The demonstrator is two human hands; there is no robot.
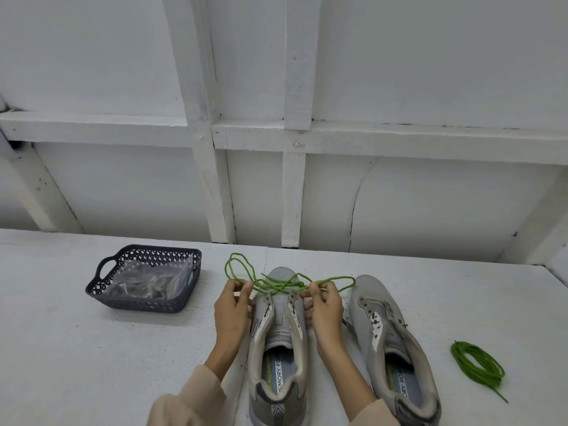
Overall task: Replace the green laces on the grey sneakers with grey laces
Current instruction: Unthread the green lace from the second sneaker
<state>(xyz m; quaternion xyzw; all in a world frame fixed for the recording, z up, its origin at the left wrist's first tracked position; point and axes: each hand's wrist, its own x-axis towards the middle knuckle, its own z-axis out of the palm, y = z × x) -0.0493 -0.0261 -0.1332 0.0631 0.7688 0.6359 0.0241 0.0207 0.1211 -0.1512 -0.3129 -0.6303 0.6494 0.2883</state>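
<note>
Two grey sneakers stand side by side on the white table, toes pointing away. The left sneaker (pixel 278 336) has a green lace (pixel 276 284) still threaded only through its lowest eyelets, with loose loops spreading to both sides. My left hand (pixel 232 312) pinches the lace's left part beside the shoe. My right hand (pixel 325 309) pinches its right part. The right sneaker (pixel 393 342) has no lace. A coiled green lace (pixel 478 364) lies on the table to its right.
A dark perforated plastic basket (pixel 147 278) stands at the left, holding clear plastic bags (pixel 147 279) whose contents I cannot make out. A white panelled wall rises right behind the table (pixel 92 348).
</note>
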